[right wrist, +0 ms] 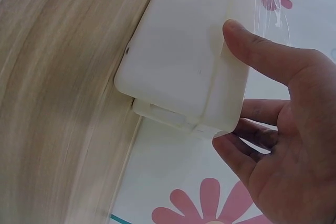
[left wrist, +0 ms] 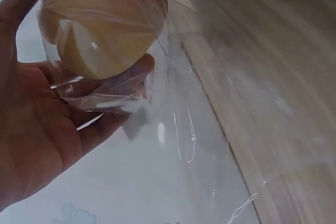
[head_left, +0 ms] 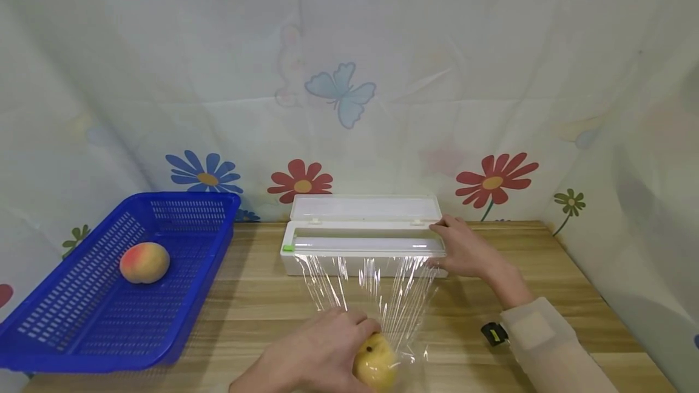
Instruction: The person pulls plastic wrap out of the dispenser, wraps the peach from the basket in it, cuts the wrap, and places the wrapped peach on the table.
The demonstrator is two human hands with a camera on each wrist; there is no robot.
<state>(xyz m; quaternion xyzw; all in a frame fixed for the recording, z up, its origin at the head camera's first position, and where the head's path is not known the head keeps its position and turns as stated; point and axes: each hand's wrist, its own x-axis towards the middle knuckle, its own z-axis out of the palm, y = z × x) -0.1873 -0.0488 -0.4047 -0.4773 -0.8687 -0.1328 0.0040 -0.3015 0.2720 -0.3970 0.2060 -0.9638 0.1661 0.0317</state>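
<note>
My left hand (head_left: 322,347) grips a round yellow fruit (head_left: 378,364) with a small dark spot, low in the head view. Clear cling film (head_left: 377,296) covers the fruit and stretches from it to a white cling film dispenser (head_left: 363,264). In the left wrist view, film lies in creases over the fruit (left wrist: 105,24), with fingers and thumb around it. The dispenser's lid (head_left: 363,207) is raised at the back, and the film roll (head_left: 366,243) shows inside. My right hand (head_left: 464,247) holds the dispenser's right end; in the right wrist view the thumb presses one side and fingers touch another.
On the left stands a blue plastic basket (head_left: 188,326) with a peach (head_left: 144,262) in it. The wooden table (head_left: 251,296) meets a flower-printed cloth (head_left: 382,156) behind the dispenser. A black strap piece (head_left: 494,333) hangs by the right sleeve (head_left: 551,338).
</note>
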